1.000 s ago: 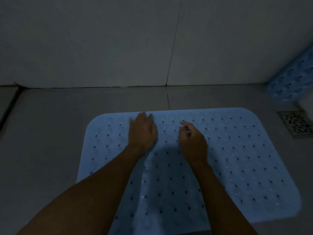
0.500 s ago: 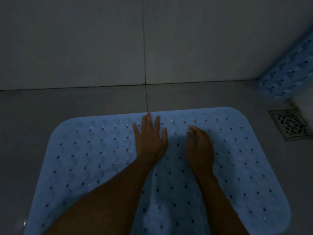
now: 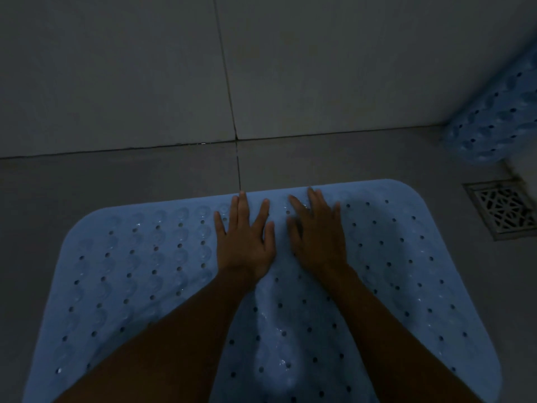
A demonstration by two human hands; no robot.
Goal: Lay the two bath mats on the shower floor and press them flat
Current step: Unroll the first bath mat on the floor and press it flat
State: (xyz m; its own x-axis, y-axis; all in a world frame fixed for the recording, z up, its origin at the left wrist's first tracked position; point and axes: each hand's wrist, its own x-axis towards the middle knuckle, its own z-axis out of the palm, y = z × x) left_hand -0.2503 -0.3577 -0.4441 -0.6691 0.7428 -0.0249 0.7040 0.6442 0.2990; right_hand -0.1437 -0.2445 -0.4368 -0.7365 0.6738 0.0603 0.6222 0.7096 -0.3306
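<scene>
Blue mat (image 3: 130,280) lies flat on grey tiled floor (image 3: 116,181), far edge near the wall (image 3: 116,68). Rubbery, rounded corners, rows of small holes and raised bumps. Left hand (image 3: 247,245) and right hand (image 3: 318,242) both rest palm down near the mat's far edge, side by side, fingers straight and slightly spread, gripping nothing. Second mat (image 3: 499,112), same blue and holed, leans in the right corner. Square metal drain (image 3: 502,207) sits right of the first mat.
</scene>
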